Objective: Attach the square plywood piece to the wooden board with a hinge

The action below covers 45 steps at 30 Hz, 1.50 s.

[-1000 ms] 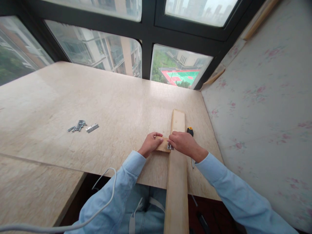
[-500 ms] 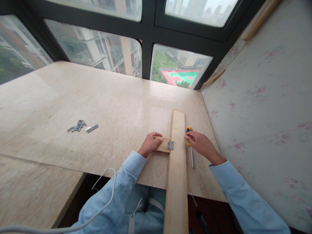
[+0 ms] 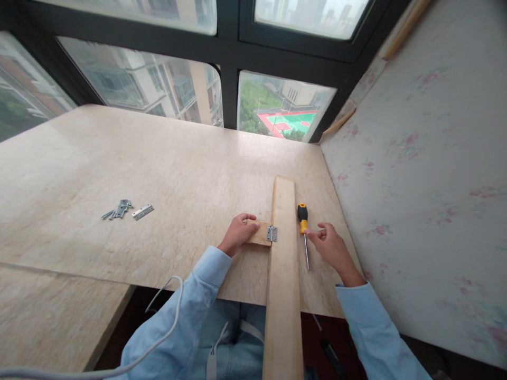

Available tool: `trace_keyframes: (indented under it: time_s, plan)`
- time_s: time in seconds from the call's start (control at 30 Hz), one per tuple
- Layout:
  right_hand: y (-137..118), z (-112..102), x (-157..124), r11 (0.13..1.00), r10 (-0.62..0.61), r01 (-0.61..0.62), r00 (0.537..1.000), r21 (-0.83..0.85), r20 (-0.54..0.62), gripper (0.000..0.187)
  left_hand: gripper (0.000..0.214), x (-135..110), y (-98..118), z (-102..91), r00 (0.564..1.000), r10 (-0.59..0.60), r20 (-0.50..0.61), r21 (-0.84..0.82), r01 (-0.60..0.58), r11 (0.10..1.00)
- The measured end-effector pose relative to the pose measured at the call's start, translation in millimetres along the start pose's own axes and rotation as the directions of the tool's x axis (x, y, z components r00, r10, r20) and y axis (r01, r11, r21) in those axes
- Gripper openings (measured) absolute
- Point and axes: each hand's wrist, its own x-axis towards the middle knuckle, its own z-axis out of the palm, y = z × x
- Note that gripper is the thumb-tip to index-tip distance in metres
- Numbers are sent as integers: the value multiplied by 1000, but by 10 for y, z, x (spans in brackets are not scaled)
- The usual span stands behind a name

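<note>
A long wooden plank (image 3: 283, 264) lies across the marble table (image 3: 166, 169) and sticks out over its near edge. A small wooden block (image 3: 259, 235) butts against the plank's left side, with a small metal hinge (image 3: 271, 233) spanning the joint. My left hand (image 3: 236, 233) is closed over the block, pressing it down. A screwdriver (image 3: 303, 221) with a yellow and black handle lies just right of the plank. My right hand (image 3: 330, 245) rests beside its shaft, thumb and forefinger pinched together; whether they hold anything is unclear.
Several loose metal hinges (image 3: 125, 209) lie on the table to the left. A wall with flowered paper (image 3: 415, 158) closes the right side. Dark-framed windows (image 3: 222, 58) run along the back. A white cable (image 3: 162, 311) hangs over my left sleeve.
My right hand left the hinge, moved right over the screwdriver, and now sits just right of its shaft. My left hand stayed on the block.
</note>
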Motion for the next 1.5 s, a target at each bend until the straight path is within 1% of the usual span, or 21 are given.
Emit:
trace_keyframes:
  time_s: [0.03, 0.1, 0.2, 0.27, 0.4, 0.53, 0.63, 0.73, 0.8, 0.9, 0.93, 1.0, 1.07, 1.13, 1.2, 1.27, 1.33, 1.37, 1.4, 1.43, 1.5]
  plan:
    - [-20, 12, 39, 1000, -2, 2, 1000, -20, 11, 71, 33, -4, 7, 0, 1000, -3, -1, 1, 3, 1000]
    - [-80, 27, 135, 998, -8, 9, 1000, -59, 23, 77, 32, -11, 22, 0, 1000, -7, -5, 3, 7, 1000]
    - [-166, 47, 268, 991, -38, 43, 998, -128, 42, 75, 31, -21, 40, 4, 1000, -12, -13, -2, 12, 1000]
    - [-188, 75, 310, 982, -63, 68, 997, -175, 34, 73, 32, -28, 45, 6, 1000, -14, -13, -9, 14, 1000]
    - [-170, 147, 243, 977, -120, 108, 991, -185, -58, 66, 32, -29, 44, 6, 1000, -22, -13, -14, 22, 1000]
    - [-163, 158, 75, 976, -204, 182, 956, -120, -210, 59, 29, -21, 44, 8, 1000, -25, -11, -13, 25, 1000]
    - [-173, 122, 6, 976, -217, 210, 941, -58, -258, 60, 28, -23, 51, 16, 1000, -25, -13, -13, 25, 1000]
    - [-171, 95, 39, 981, -196, 190, 954, -48, -228, 63, 28, -31, 55, 22, 1000, -23, -19, -15, 23, 1000]
    - [-171, 97, 116, 985, -166, 153, 969, -81, -184, 65, 28, -37, 55, 24, 1000, -21, -23, -17, 21, 1000]
    - [-200, 113, 277, 979, -131, 121, 990, -166, -55, 64, 28, -46, 53, 26, 999, -19, -29, -18, 18, 1000]
    - [-220, 117, 334, 975, -121, 118, 993, -190, -5, 60, 27, -48, 54, 27, 999, -18, -30, -17, 18, 1000]
    - [-267, 113, 436, 970, -103, 115, 993, -214, 66, 47, 26, -51, 58, 28, 999, -17, -30, -15, 17, 1000]
    - [-311, 94, 516, 970, -99, 116, 991, -216, 89, 30, 26, -52, 62, 27, 1000, -16, -27, -14, 16, 1000]
    - [-338, 55, 565, 971, -112, 129, 989, -200, 97, 19, 25, -50, 61, 24, 999, -14, -29, -13, 13, 1000]
    - [-343, -12, 583, 977, -127, 142, 987, -161, 99, 14, 25, -44, 56, 21, 999, -11, -38, -12, 10, 1000]
    - [-336, -115, 569, 984, -143, 151, 986, -90, 88, 18, 25, -37, 47, 20, 999, -9, -42, -12, 9, 1000]
    - [-344, -252, 522, 981, -179, 175, 983, 84, 45, 26, 25, -29, 37, 22, 999, -10, -39, -15, 9, 1000]
    - [-363, -329, 485, 945, -203, 202, 979, 257, -20, 31, 26, -25, 33, 24, 999, -11, -37, -16, 10, 1000]
    - [-395, -407, 439, 877, -226, 242, 970, 415, -88, 37, 25, -21, 30, 26, 999, -11, -35, -17, 11, 1000]
    - [-443, -482, 384, 795, -236, 287, 958, 534, -163, 40, 25, -18, 28, 28, 999, -12, -34, -18, 12, 1000]
    - [-576, -605, 260, 656, -263, 388, 922, 647, -285, 38, 25, -16, 27, 31, 999, -10, -31, -18, 10, 1000]
